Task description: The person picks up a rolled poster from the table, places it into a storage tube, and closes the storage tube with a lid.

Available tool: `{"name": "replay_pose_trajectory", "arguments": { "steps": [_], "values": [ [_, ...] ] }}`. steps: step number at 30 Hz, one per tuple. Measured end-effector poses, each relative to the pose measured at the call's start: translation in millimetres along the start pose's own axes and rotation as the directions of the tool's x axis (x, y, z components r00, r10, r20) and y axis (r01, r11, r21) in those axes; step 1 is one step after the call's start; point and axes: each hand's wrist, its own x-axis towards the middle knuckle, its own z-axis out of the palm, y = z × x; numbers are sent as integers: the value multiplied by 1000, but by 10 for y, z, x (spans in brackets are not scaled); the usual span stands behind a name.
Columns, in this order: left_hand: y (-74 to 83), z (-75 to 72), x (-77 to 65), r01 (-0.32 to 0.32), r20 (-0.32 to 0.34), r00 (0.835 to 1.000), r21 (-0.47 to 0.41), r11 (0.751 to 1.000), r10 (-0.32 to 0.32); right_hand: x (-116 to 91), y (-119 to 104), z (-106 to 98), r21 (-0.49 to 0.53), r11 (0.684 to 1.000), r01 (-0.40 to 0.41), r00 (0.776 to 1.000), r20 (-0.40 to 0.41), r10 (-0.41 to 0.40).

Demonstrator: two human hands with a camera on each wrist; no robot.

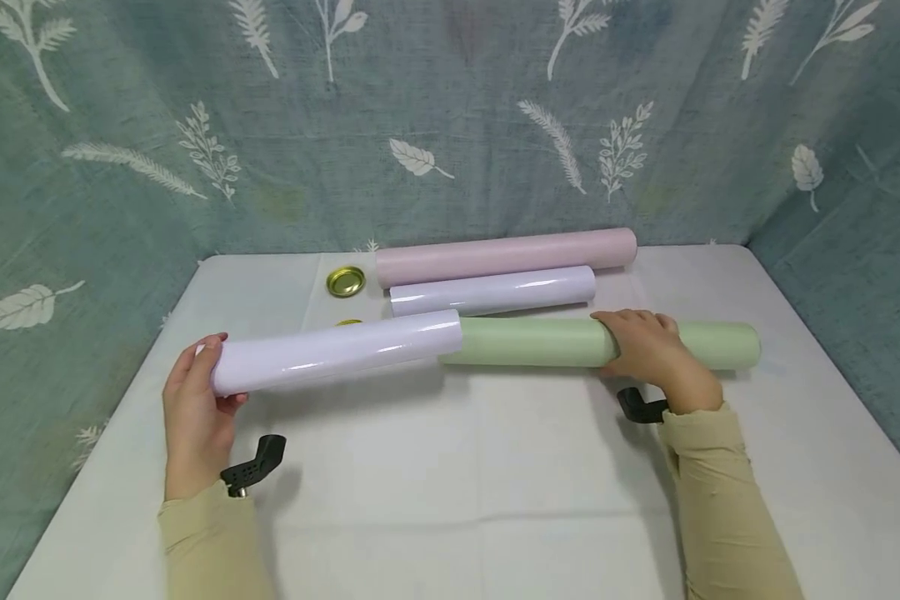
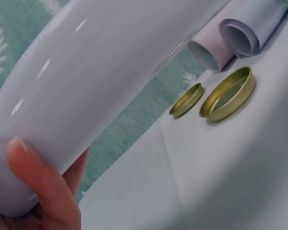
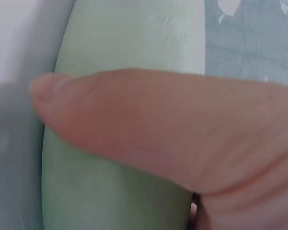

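Note:
My left hand (image 1: 198, 408) grips the left end of a glossy pale lavender roll of paper (image 1: 337, 348), thumb on the near side in the left wrist view. The roll is tilted, with a shadow under it, and its right end overlaps the left end of a green tube (image 1: 528, 342) in the head view. Around the right part of that green tube my right hand (image 1: 652, 354) is wrapped, and its thumb lies across the tube (image 3: 120, 196) in the right wrist view. The far fingers of the right hand are mostly hidden behind it.
A pink tube (image 1: 506, 257) lies along the back of the white table (image 1: 495, 467), with another pale lavender roll (image 1: 495, 292) just in front. To their left is a gold lid (image 1: 346, 282); a second gold lid (image 2: 228, 95) shows fully in the left wrist view. Patterned curtains stand behind and at both sides.

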Motion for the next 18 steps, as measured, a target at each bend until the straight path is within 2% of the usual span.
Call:
{"name": "replay_pose_trajectory", "arguments": {
  "steps": [4,9,14,18],
  "values": [
    [15,22,12,-3,-55,999,-8,1000,2,29,-165,7,4,1000,9,1000,-10,-9],
    [3,18,21,-51,-101,994,-26,998,48,82,-328,66,17,998,54,998,-30,-54],
    [-4,11,33,-83,-120,990,-41,996,78,147,-338,101,17,997,81,996,-28,-81],
    [7,-6,37,-71,-157,986,-59,996,61,190,-310,118,27,994,103,994,-38,-102]
  ]
}}
